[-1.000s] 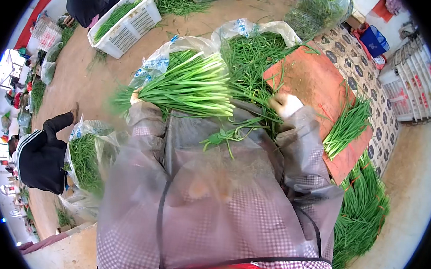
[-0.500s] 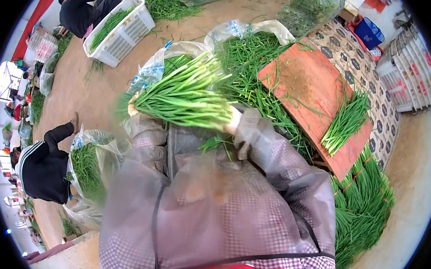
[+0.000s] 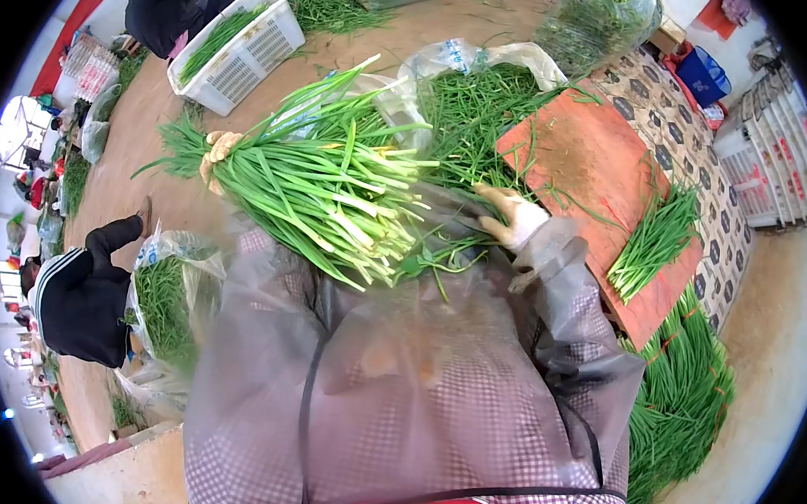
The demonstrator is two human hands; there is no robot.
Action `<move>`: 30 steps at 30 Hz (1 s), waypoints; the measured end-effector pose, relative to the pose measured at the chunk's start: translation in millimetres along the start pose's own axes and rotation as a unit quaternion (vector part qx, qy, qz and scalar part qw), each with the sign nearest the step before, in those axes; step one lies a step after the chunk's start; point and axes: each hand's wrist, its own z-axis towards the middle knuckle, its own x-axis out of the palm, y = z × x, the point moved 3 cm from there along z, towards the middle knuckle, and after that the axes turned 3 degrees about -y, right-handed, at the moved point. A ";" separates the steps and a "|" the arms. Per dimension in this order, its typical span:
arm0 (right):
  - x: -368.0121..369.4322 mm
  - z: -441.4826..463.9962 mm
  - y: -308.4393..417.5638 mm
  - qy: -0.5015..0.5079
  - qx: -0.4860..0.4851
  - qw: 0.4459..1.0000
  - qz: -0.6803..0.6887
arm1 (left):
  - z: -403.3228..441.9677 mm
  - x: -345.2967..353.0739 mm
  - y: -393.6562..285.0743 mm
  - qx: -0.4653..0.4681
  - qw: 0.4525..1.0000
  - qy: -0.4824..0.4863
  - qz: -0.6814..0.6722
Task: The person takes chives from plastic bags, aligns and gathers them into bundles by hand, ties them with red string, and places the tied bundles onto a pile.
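Observation:
A large bunch of long green stalks (image 3: 334, 184) fans out over my lap, its pale ends pointing right. My left hand (image 3: 215, 162) is wrapped round the leafy end at the left. To the right of the pale ends, my right hand (image 3: 512, 216) is apart from the bunch, with fingers spread and nothing held. Loose leafy stems (image 3: 444, 254) lie on my apron between the hands. An open plastic bag of greens (image 3: 484, 110) stands in front of me. On the red board (image 3: 564, 151) at the right rests a smaller bunch (image 3: 652, 242).
Tied bundles (image 3: 688, 404) lie below the board. A white crate (image 3: 240, 56) stands ahead at the left, beside a person (image 3: 165, 11). Another person (image 3: 82, 299) sits at the left by a bag of greens (image 3: 163, 308). Stacked white crates (image 3: 769, 162) stand at the right.
My right hand has moved right, off the pale ends of the bunch, and its fingers have spread. My left hand has lifted and shifted left with the bunch, which now fans wider.

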 end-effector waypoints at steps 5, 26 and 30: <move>14.2 20.3 72.8 0.070 0.071 0.908 0.406 | -1.1 -0.1 -0.2 0.005 1.000 -0.004 0.015; 17.9 26.2 63.6 0.104 0.244 0.737 0.622 | -1.0 -5.0 -1.3 0.040 0.994 -0.063 0.081; -11.6 -16.6 23.7 0.104 0.166 0.635 0.747 | -7.8 -4.2 -7.1 0.064 0.984 -0.113 0.119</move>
